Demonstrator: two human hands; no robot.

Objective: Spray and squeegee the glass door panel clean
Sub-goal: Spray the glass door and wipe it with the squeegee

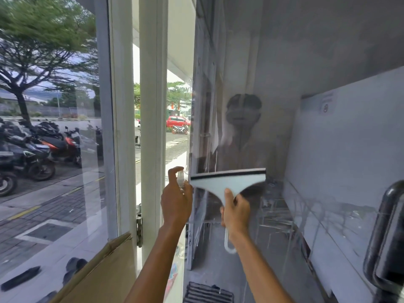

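Nearest, a cardboard flap (pixel 105 270) is seen low down, with two forearms raised past it. One small spray bottle (pixel 181 179) is gripped in the left hand (pixel 176 204), forefinger crooked over its nozzle, just off the left edge of the glass door panel (pixel 284 138). One squeegee (pixel 229 180) is clasped by its handle in the right hand (pixel 236 212), blade uppermost, near that same edge. Haze and drip streaks are seen lower right beside the one door handle (pixel 384 237); much wiping is judged left.
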